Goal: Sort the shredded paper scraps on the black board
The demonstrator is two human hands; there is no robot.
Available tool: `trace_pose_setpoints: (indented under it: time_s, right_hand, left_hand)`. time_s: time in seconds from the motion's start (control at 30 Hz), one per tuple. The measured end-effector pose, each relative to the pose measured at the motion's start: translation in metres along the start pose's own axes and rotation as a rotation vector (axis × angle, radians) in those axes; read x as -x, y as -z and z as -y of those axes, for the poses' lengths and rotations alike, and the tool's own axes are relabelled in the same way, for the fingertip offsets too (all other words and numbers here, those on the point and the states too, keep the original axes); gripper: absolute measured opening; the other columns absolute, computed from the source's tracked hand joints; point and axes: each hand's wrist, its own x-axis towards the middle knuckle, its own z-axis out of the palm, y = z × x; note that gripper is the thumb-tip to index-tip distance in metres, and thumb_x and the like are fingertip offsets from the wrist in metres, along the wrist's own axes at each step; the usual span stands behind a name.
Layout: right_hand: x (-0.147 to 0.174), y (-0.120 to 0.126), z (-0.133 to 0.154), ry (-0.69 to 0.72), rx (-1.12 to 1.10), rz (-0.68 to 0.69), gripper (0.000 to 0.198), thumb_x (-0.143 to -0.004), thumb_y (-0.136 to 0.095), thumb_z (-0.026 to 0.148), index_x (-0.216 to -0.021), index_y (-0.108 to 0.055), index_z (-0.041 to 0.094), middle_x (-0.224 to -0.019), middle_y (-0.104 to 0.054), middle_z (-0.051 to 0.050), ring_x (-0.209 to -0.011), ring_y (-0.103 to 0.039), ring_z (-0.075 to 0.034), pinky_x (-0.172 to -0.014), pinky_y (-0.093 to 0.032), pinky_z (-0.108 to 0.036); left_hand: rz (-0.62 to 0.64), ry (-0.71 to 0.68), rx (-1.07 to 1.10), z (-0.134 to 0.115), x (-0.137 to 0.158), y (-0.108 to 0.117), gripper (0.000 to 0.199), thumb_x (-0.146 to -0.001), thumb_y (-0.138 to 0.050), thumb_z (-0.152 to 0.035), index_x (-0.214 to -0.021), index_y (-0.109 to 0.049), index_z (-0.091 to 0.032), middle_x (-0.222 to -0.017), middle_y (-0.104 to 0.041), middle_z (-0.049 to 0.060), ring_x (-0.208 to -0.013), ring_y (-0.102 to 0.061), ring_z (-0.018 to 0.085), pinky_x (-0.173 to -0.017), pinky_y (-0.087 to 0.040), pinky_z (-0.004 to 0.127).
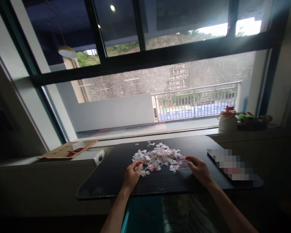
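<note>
A loose heap of torn paper scraps, mostly white with some pink, lies on the dark table. My left hand is at the heap's near left edge, its fingers curled in and the thumb close to the index finger. Whatever may be between them is too small to make out. At the right edge of the heap, my right hand reaches in with its index finger stretched out and the thumb a little apart below it. Its fingertips are at the outermost scraps.
A blurred-out flat object lies on the table's right side. Red-handled scissors rest on brown paper at the left sill, by a white radiator. A white pot stands on the right sill, below the window.
</note>
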Motion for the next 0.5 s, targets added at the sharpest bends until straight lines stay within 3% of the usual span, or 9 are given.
trace_pose_setpoints:
  time_s: [0.13, 0.37, 0.5]
  right_hand:
    - [0.001, 0.001, 0.001, -0.019, -0.017, -0.025, 0.035, -0.073, -0.049, 0.033, -0.097, -0.069, 0.016, -0.086, -0.074, -0.008, -0.082, -0.066, -0.024, -0.077, -0.049, -0.034]
    - [0.007, 0.003, 0.014, 0.016, -0.107, 0.094, 0.029, -0.069, -0.053, 0.031, -0.086, -0.072, 0.016, -0.069, -0.072, -0.003, -0.060, -0.063, -0.018, -0.057, -0.048, -0.027]
    - [0.008, 0.003, 0.016, 0.017, -0.131, 0.096, 0.031, -0.070, -0.053, 0.031, -0.088, -0.072, 0.015, -0.068, -0.071, -0.002, -0.057, -0.061, -0.017, -0.055, -0.047, -0.026]
  left_hand:
    - [0.003, 0.039, 0.041, -0.002, 0.000, -0.001, 0.033, -0.074, -0.057, -0.042, -0.090, -0.071, -0.016, -0.085, -0.072, 0.007, -0.083, -0.067, 0.027, -0.076, -0.051, 0.034]
    - [0.009, 0.079, 0.075, -0.004, 0.002, 0.000, 0.033, -0.072, -0.059, -0.042, -0.088, -0.071, -0.016, -0.084, -0.072, 0.007, -0.082, -0.067, 0.027, -0.077, -0.051, 0.034]
    - [0.011, 0.088, 0.076, -0.006, 0.002, 0.000, 0.031, -0.072, -0.059, -0.040, -0.088, -0.071, -0.016, -0.085, -0.072, 0.007, -0.084, -0.067, 0.027, -0.078, -0.051, 0.035]
